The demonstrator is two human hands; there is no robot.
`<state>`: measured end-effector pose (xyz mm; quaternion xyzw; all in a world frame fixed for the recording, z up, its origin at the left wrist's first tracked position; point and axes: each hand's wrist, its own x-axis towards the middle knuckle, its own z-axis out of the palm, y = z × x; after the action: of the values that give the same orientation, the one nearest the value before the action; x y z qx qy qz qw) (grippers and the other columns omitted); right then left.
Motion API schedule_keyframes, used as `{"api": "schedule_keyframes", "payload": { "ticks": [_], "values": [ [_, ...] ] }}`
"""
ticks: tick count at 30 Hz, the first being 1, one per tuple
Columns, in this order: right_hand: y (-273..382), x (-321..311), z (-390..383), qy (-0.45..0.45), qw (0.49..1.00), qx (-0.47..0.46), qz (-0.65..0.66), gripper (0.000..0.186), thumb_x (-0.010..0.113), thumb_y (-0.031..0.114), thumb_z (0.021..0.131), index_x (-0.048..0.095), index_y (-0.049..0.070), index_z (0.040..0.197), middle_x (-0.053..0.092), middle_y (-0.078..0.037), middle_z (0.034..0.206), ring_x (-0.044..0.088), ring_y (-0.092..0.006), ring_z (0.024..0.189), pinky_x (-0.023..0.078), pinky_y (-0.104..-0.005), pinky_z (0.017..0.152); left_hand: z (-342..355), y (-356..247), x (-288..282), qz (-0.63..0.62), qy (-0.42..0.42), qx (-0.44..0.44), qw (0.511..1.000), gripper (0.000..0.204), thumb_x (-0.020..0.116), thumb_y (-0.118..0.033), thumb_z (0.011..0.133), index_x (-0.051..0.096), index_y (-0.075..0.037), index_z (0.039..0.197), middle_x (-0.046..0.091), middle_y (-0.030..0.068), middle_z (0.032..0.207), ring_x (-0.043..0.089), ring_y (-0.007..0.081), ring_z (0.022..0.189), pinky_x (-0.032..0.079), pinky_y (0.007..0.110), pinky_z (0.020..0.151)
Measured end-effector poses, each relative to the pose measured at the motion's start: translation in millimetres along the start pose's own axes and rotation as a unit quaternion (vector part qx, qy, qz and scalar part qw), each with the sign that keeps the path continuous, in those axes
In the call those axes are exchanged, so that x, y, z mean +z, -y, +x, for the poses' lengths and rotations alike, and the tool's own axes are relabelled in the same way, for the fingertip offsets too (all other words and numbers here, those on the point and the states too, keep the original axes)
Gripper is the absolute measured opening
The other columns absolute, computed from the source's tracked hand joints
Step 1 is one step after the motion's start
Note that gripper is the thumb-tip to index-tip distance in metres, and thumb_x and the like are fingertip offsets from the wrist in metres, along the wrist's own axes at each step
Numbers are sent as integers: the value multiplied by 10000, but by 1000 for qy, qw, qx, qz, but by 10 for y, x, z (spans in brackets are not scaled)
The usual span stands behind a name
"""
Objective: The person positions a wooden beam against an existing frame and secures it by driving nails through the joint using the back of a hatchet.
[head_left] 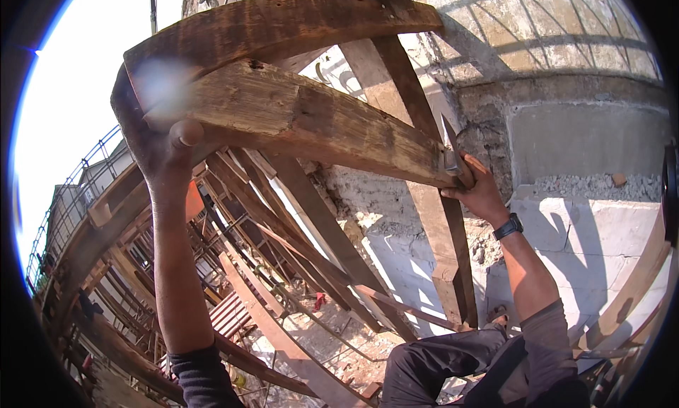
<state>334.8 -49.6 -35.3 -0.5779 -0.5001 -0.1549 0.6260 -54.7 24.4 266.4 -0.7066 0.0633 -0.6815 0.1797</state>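
In front of me runs a weathered wooden beam [339, 129], rough and yellowish along its side, sloping down to the right. Above it a darker curved timber [283, 27] meets it at the left end. My left hand [166, 143] is wrapped around that left end with the thumb showing; a hazy spot blurs part of it. At the beam's right end my right hand [482, 192] closes on a hand tool [453, 159] with a pointed metal head and a brown handle. The tool's head lies against the beam end; much of the handle is hidden by my fingers.
An upright timber post [424, 217] crosses behind the beam. Beyond it stands a wall of pale blocks [587, 245] with rubble on a ledge. Lower left, several long timbers [283, 344] and scaffolding rails drop toward debris-strewn ground. My bent leg [438, 362] shows below.
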Motion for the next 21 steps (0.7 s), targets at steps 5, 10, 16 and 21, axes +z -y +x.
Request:
{"api": "schedule_keyframes", "payload": {
  "ticks": [5, 10, 16, 21],
  "values": [
    [-16, 74, 1, 7, 999, 26, 25, 956, 956, 210, 634, 474, -44, 1419, 561, -176, 1401, 518, -235, 1319, 409, -354, 1111, -39, 23, -2, 13, -7, -1, 1000, 1333, 647, -910, 599, 273, -7, 1505, 493, 184, 1316, 547, 279, 1213, 500, 441, 971],
    [62, -21, -21, 1, 999, 38, 26, 863, 920, 146, 665, 506, -6, 1407, 591, -160, 1364, 559, -241, 1279, 439, -358, 1093, -50, 49, -18, -57, 55, -90, 993, 1318, 678, -889, 587, 290, -20, 1499, 459, 166, 1348, 491, 275, 1273, 448, 448, 1037],
    [27, -3, 30, 49, 995, 46, 76, 817, 909, 118, 668, 520, -21, 1373, 621, -138, 1292, 591, -212, 1206, 467, -356, 1045, 8, 22, 189, -208, -40, 1, 977, 1191, 952, -516, 578, 307, -24, 1450, 484, 103, 1261, 540, 231, 1202, 524, 369, 995],
    [-13, 7, 24, 30, 999, 27, 23, 831, 916, 124, 655, 519, -28, 1370, 608, -148, 1311, 574, -233, 1235, 449, -365, 1062, 5, -2, 156, -202, -27, 8, 979, 1121, 953, -417, 632, 302, -25, 1456, 475, 102, 1275, 542, 234, 1205, 523, 365, 1001]
  ]
}}
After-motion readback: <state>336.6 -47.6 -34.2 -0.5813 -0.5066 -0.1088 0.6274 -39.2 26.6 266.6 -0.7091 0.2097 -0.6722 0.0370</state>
